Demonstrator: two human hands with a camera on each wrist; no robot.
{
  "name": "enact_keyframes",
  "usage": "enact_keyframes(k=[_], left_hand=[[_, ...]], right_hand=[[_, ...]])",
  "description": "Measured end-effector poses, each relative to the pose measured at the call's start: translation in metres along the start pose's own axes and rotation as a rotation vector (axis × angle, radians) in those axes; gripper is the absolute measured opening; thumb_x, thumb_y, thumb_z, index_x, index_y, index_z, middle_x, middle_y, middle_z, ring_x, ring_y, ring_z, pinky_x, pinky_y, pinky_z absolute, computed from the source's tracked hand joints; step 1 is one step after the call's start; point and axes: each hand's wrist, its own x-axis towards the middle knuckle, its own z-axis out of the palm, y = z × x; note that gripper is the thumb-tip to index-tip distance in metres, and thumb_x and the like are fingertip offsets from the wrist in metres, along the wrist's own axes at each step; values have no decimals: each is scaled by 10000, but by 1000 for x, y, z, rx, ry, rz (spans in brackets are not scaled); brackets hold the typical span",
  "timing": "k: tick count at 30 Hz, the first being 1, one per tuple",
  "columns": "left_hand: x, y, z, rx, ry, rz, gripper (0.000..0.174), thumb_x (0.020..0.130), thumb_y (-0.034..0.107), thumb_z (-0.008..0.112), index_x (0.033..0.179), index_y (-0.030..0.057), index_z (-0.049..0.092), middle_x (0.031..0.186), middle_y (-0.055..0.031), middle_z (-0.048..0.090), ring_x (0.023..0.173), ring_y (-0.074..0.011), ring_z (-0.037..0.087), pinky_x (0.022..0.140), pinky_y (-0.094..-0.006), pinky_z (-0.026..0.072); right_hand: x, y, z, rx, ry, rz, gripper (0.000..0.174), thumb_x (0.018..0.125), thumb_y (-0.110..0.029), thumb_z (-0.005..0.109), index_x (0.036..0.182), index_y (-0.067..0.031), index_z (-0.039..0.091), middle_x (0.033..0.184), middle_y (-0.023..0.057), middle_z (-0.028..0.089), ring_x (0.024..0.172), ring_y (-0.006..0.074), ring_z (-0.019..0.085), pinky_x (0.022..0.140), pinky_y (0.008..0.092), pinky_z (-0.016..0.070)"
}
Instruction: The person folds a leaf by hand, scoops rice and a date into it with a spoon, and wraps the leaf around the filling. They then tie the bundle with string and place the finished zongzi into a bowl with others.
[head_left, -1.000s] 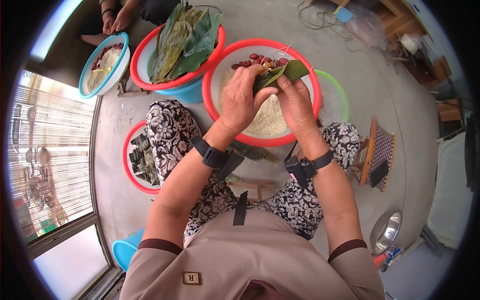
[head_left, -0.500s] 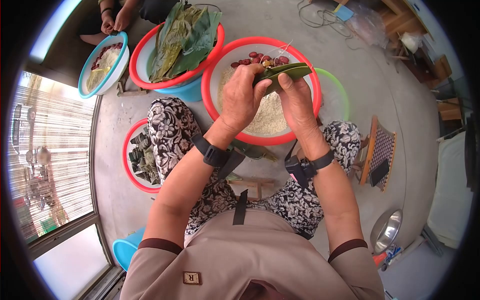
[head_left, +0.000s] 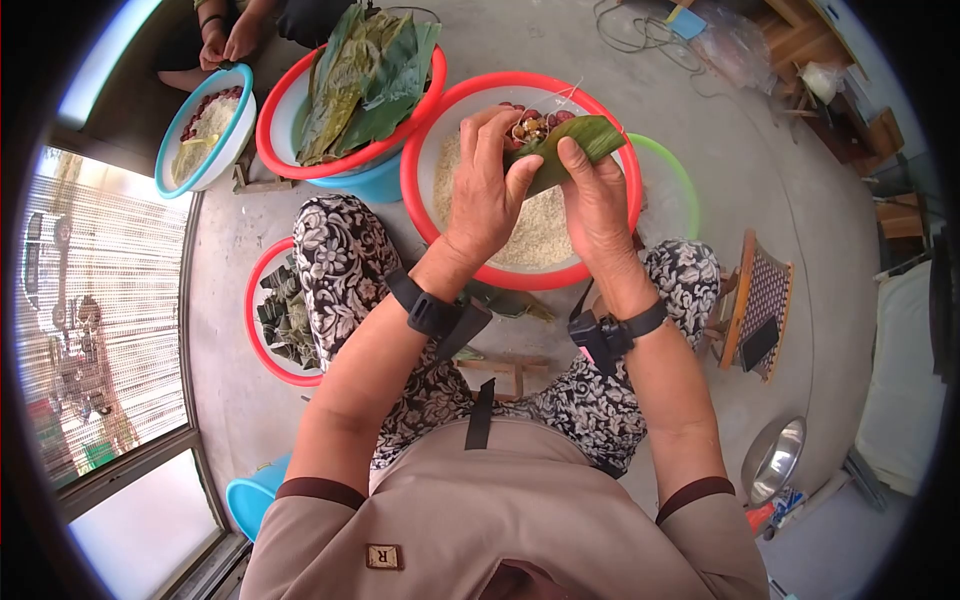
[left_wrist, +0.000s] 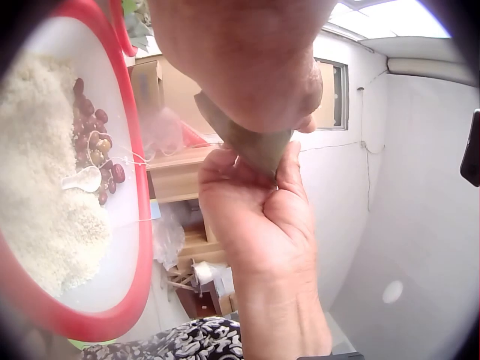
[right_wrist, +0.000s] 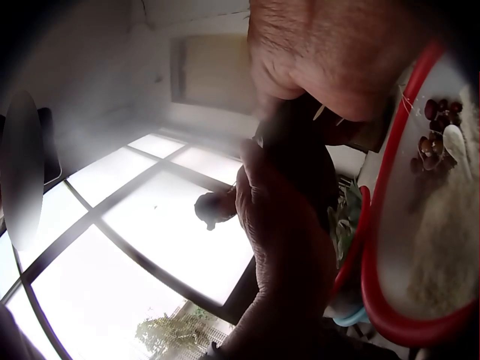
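Observation:
Both hands hold a folded green leaf (head_left: pixel 602 137) over a red-rimmed basin (head_left: pixel 412 160). My left hand (head_left: pixel 485 190) grips the leaf's left end, thumb on the near side and fingers bent behind. The right hand (head_left: pixel 598 205) pinches the other side, its thumb lying on the leaf's face. In the left wrist view the leaf (left_wrist: pixel 259 150) narrows downward between the hands. The basin holds white rice (head_left: pixel 540 235) and dark red dates (left_wrist: pixel 90 124), with a white spoon (left_wrist: pixel 82 180) among them. Whatever lies inside the leaf is hidden.
A second red-rimmed basin (head_left: pixel 268 135) of large leaves stands left of the first. Wrapped leaf bundles (head_left: pixel 288 320) fill a basin by the left knee. Another person's hands (head_left: pixel 225 45) work above a blue-rimmed basin (head_left: pixel 243 110). A woven stool (head_left: pixel 765 310) stands at right.
The leaf has turned from a narrow edge to show its broad green face. The left fingers have shifted up along it, and more dates show behind the hands.

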Motion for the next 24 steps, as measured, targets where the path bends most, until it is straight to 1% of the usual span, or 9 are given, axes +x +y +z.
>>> enact_keyframes(k=[1, 2, 4, 10, 14, 16, 17, 19, 24], left_hand=[[1, -3, 0, 26, -11, 34, 386, 905, 248, 629, 1178, 0, 516, 1231, -211, 456, 1038, -348, 528, 842, -411, 476], [1, -7, 0, 26, -10, 33, 386, 905, 248, 629, 1178, 0, 516, 1231, -211, 456, 1038, -348, 528, 842, -411, 476], [2, -11, 0, 127, 3, 170, 365, 903, 266, 630, 1114, -8, 514, 1241, -217, 443, 1053, -372, 507, 871, -434, 464], [1, -7, -2, 88, 19, 127, 317, 896, 259, 639, 959, -1, 469, 1233, -217, 451, 1042, -380, 508, 878, -437, 454], [0, -9, -2, 59, 11, 100, 320, 891, 261, 644, 969, 3, 472, 1183, -209, 490, 1005, -367, 525, 858, -424, 456], [-1, -10, -1, 14, 10, 63, 313, 896, 275, 638, 976, 15, 484, 1013, -193, 570, 889, -358, 569, 797, -416, 474], [-2, -10, -1, 14, 9, 63, 313, 896, 275, 638, 976, 15, 484, 1013, -193, 570, 889, -358, 569, 797, -416, 474], [-5, -6, -3, 105, -65, -84, 303, 910, 290, 622, 987, 25, 497, 839, -175, 614, 777, -366, 611, 706, -423, 493], [-3, -2, 2, 74, -10, -81, 303, 930, 309, 597, 1018, 31, 517, 761, -180, 627, 723, -377, 642, 627, -438, 495]], right_hand=[[0, -1, -1, -8, -2, -2, 244, 906, -169, 677, 1115, -52, 629, 1066, 13, 638, 1006, 107, 566, 926, 289, 427], [0, -1, -1, -15, -5, -4, 246, 904, -169, 679, 1115, -51, 630, 1070, 15, 640, 1007, 109, 567, 929, 291, 426], [0, -2, -1, -20, -12, -1, 247, 903, -171, 680, 1114, -51, 631, 1068, 15, 641, 1008, 110, 567, 928, 292, 426], [0, -3, -2, -31, -39, 9, 251, 901, -179, 684, 1110, -50, 632, 1063, 13, 641, 1006, 109, 566, 924, 294, 427], [1, 0, -3, -22, -61, 10, 243, 906, -181, 679, 1106, -51, 632, 1050, 9, 640, 1001, 107, 565, 920, 291, 428], [2, 1, -4, -27, -60, 10, 243, 907, -180, 678, 1108, -52, 631, 1047, 9, 639, 1000, 108, 566, 920, 290, 429], [2, 1, -4, -32, -60, 9, 243, 908, -180, 676, 1110, -52, 630, 1044, 9, 639, 998, 108, 566, 919, 290, 430], [2, 0, -3, -37, -53, 15, 244, 910, -182, 674, 1112, -52, 629, 1045, 11, 638, 997, 108, 566, 915, 290, 433], [2, -1, -4, -17, -30, 38, 237, 921, -187, 662, 1110, -49, 627, 1047, 13, 637, 993, 108, 569, 904, 286, 442]])
